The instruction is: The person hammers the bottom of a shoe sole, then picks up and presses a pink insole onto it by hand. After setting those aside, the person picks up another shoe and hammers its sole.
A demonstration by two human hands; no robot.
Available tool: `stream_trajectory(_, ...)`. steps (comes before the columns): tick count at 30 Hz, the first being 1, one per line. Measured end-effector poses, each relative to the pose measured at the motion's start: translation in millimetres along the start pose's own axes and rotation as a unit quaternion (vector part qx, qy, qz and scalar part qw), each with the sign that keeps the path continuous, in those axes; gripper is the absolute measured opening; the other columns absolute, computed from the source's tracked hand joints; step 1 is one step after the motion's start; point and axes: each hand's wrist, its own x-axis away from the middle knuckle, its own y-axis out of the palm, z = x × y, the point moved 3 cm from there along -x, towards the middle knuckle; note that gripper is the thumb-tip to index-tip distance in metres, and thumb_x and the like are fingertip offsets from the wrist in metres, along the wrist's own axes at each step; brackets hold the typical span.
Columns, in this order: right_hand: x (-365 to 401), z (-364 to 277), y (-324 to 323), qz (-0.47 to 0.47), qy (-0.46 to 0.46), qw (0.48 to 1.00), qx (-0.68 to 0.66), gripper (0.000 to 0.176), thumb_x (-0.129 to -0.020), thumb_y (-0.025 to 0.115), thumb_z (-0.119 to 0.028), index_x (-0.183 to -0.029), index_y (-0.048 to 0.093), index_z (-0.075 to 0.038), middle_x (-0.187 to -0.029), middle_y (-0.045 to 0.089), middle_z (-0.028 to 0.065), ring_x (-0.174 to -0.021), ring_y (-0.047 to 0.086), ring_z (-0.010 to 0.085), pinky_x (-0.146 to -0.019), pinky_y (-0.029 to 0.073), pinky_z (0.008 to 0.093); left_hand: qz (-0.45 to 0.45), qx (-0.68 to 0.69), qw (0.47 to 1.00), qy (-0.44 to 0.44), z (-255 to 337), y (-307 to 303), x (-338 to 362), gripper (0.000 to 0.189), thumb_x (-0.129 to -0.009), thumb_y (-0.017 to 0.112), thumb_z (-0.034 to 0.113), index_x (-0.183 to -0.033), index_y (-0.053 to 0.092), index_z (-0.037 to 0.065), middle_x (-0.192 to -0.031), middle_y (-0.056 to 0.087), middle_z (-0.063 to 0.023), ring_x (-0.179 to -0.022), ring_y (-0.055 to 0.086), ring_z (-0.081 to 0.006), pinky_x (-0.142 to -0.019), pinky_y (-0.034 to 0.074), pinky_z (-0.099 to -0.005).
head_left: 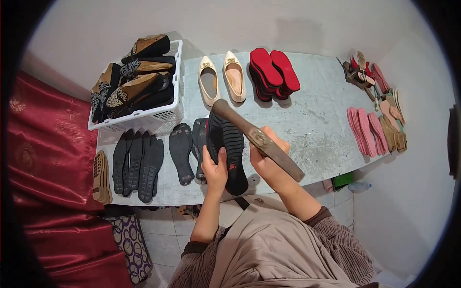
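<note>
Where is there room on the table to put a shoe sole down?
The big bare patch of table lies between the red insoles and pink insoles. The left is crowded with black soles and the basket.

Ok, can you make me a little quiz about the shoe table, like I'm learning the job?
1. True or false: the right hand holds a long brown tool.
2. What is in the grip of the left hand? A) black sole B) spoon C) cup
3. Fill in: the stacked insoles beside the beige shoes are coloured ___.
Key: 1 true; 2 A; 3 red.
</note>
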Motion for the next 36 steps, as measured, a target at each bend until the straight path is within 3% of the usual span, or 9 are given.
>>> stream_trajectory(2,0,11,5,-0.112,0.024,0.993,0.03,0.017,-0.071,0.057,-0.003,-0.086,0.055,-0.011,-0.063,0.056,0.0113,-0.057,0.057,0.0322,-0.05,0.043,0.0366,-0.005,0.003,1.0,-0.005,-2,1,-2,0.04,-0.09,0.057,0.018,-0.108,0.046,-0.015,-0.087,0.064,-0.0145,-0.077,0.057,-0.0126,-0.067,0.046,-0.0253)
stream_trajectory(6,9,9,4,-0.075,0.018,0.995,0.065,0.013,-0.071,0.056,0.0,-0.082,0.054,-0.008,-0.062,0.056,0.0136,-0.056,0.057,0.0344,-0.048,0.042,0.0372,0.025,0.093,0.994,-0.048,-14,-2,-5,0.034,-0.092,0.053,0.016,-0.113,0.046,-0.011,-0.099,0.061,-0.0143,-0.086,0.056,-0.0145,-0.076,0.045,-0.0272)
stream_trajectory(8,17,8,4,-0.064,0.033,0.997,0.029,0.013,-0.071,0.057,-0.001,-0.081,0.053,-0.008,-0.062,0.057,0.0131,-0.057,0.057,0.0343,-0.047,0.042,0.0378,0.002,0.003,1.0,-0.012,-12,-9,-3,0.033,-0.093,0.052,0.016,-0.114,0.046,-0.009,-0.099,0.061,-0.0137,-0.086,0.057,-0.0156,-0.078,0.045,-0.0276)
stream_trajectory(13,30,15,0,-0.168,0.001,0.981,0.1,0.01,-0.073,0.06,-0.009,-0.08,0.054,-0.012,-0.061,0.056,0.0088,-0.055,0.057,0.031,-0.047,0.041,0.0373,0.086,0.101,0.986,-0.099,-21,-9,-5,0.036,-0.095,0.049,0.022,-0.12,0.044,-0.003,-0.111,0.054,-0.0104,-0.098,0.05,-0.0154,-0.088,0.039,-0.0274)
stream_trajectory(24,78,16,-17,-0.289,0.022,0.955,0.057,0.01,-0.072,0.058,-0.011,-0.081,0.053,-0.012,-0.06,0.055,0.0083,-0.055,0.057,0.0285,-0.047,0.041,0.0372,0.141,0.188,0.969,-0.074,-18,-20,-7,0.036,-0.095,0.048,0.02,-0.119,0.043,-0.006,-0.113,0.054,-0.013,-0.098,0.052,-0.0162,-0.088,0.041,-0.0272)
stream_trajectory(29,90,57,-35,-0.233,0.123,0.965,-0.011,0.015,-0.068,0.06,-0.008,-0.083,0.058,-0.011,-0.063,0.055,0.012,-0.053,0.053,0.0297,-0.05,0.042,0.0337,0.156,0.213,0.96,-0.093,-23,-28,-8,0.033,-0.096,0.045,0.019,-0.12,0.041,-0.004,-0.112,0.053,-0.0126,-0.096,0.055,-0.0175,-0.081,0.048,-0.0283)
stream_trajectory(30,89,62,-35,-0.168,0.096,0.981,0.026,0.005,-0.073,0.063,-0.005,-0.075,0.058,-0.007,-0.065,0.052,0.0098,-0.049,0.047,0.0276,-0.047,0.04,0.0321,0.157,0.213,0.96,-0.095,-21,-28,-7,0.033,-0.096,0.045,0.019,-0.12,0.041,-0.004,-0.112,0.053,-0.0126,-0.096,0.055,-0.0175,-0.081,0.048,-0.0283)
stream_trajectory(32,83,79,-38,-0.082,0.178,0.973,0.123,0.012,-0.079,0.061,-0.019,-0.086,0.058,-0.009,-0.067,0.058,0.0112,-0.059,0.057,0.0295,-0.053,0.043,0.0353,0.158,0.244,0.952,-0.099,-13,-27,-9,0.032,-0.096,0.044,0.024,-0.119,0.039,0.003,-0.098,0.056,-0.0147,-0.069,0.062,-0.0226,-0.055,0.056,-0.0355)
stream_trajectory(36,76,121,-49,-0.117,0.207,0.929,0.284,0.018,-0.085,0.057,-0.027,-0.089,0.057,-0.009,-0.072,0.061,0.011,-0.064,0.06,0.0309,-0.054,0.045,0.038,0.148,0.24,0.954,-0.097,-17,-28,-7,0.032,-0.095,0.044,0.025,-0.118,0.039,0.003,-0.097,0.057,-0.0141,-0.068,0.062,-0.0228,-0.054,0.057,-0.0363)
